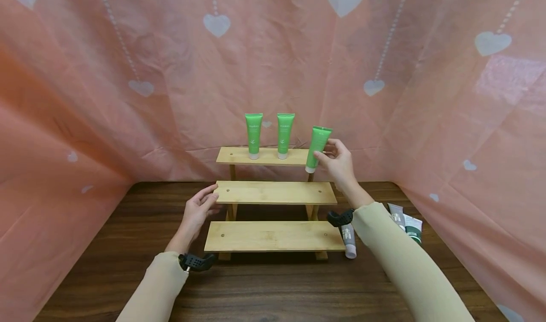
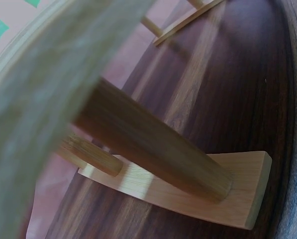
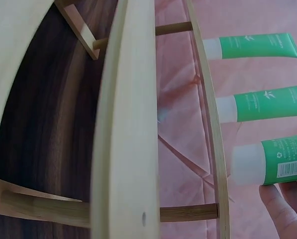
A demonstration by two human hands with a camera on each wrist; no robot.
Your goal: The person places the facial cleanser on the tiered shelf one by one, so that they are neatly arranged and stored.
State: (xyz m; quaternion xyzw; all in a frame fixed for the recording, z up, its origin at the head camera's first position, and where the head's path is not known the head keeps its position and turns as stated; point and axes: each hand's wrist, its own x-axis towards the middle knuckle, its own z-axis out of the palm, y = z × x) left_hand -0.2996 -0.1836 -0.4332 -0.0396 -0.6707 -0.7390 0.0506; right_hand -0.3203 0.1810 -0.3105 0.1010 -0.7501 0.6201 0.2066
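A three-step wooden rack (image 1: 273, 237) stands on a dark wood table. On its top shelf (image 1: 268, 157) two green tubes stand upright on white caps, a left one (image 1: 253, 135) and a middle one (image 1: 284, 135). My right hand (image 1: 340, 165) pinches a third green tube (image 1: 318, 147), slightly tilted, by the top shelf's right end. In the right wrist view that tube (image 3: 287, 159) shows a barcode, with fingers (image 3: 282, 211) against it. My left hand (image 1: 198, 210) touches the left end of the middle shelf (image 1: 275, 192); the left wrist view does not plainly show that hand.
A grey tube (image 1: 348, 239) lies right of the bottom shelf. Farther right, another grey tube (image 1: 396, 214) and a white-and-green tube (image 1: 414, 228) lie partly behind my right sleeve (image 1: 396, 255). A pink curtain (image 1: 179, 99) with hearts surrounds the table (image 1: 256, 289).
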